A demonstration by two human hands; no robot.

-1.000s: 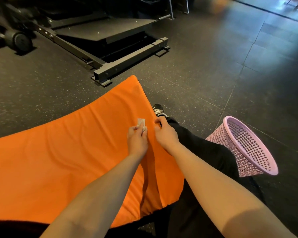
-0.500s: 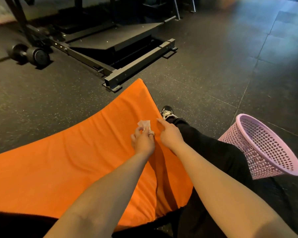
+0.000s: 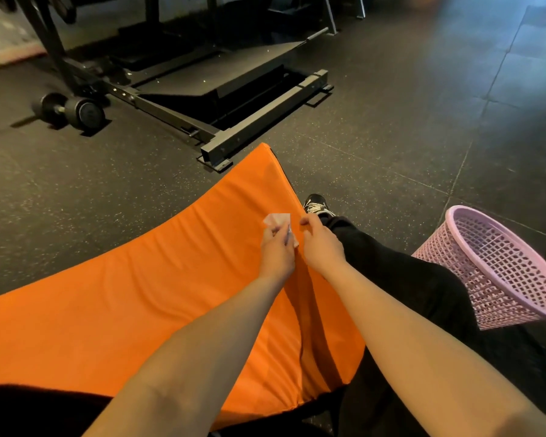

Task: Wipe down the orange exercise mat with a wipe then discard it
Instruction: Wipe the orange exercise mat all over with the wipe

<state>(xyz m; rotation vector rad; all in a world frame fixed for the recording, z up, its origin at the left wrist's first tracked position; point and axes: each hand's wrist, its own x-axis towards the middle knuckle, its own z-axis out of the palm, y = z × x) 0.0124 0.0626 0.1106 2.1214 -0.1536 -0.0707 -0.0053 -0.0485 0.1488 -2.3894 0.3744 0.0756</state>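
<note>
Two round-headed weights made up the dumbbell [image 3: 70, 111] lying on the dark speckled floor [image 3: 391, 127] at the far left. Just to its right sat the black steel rack frame [image 3: 265, 121], whose near foot ended just beyond the top corner of the orange mat [image 3: 139, 294].

That mat lay slantwise across the lower left and middle of the view, its cover a bit wrinkled. Over its right edge, the person's left hand [image 3: 276, 250] pinched a small white wipe [image 3: 278, 219] between thumb and fingers, with most of the wipe sticking up past the fingertips and off the mat surface.

Right beside it, close but not touching the wipe, the right hand [image 3: 322, 244] had its fingers curled in and its thumb and forefinger tips together, with nothing visibly held.

Further right was a leg in black trousers [image 3: 407, 279], stretched along the mat's edge and ending in a black-and-white shoe [image 3: 317, 205]. A pink plastic mesh basket [image 3: 501, 269] stood on the floor at the far right, just beside that leg.
</note>
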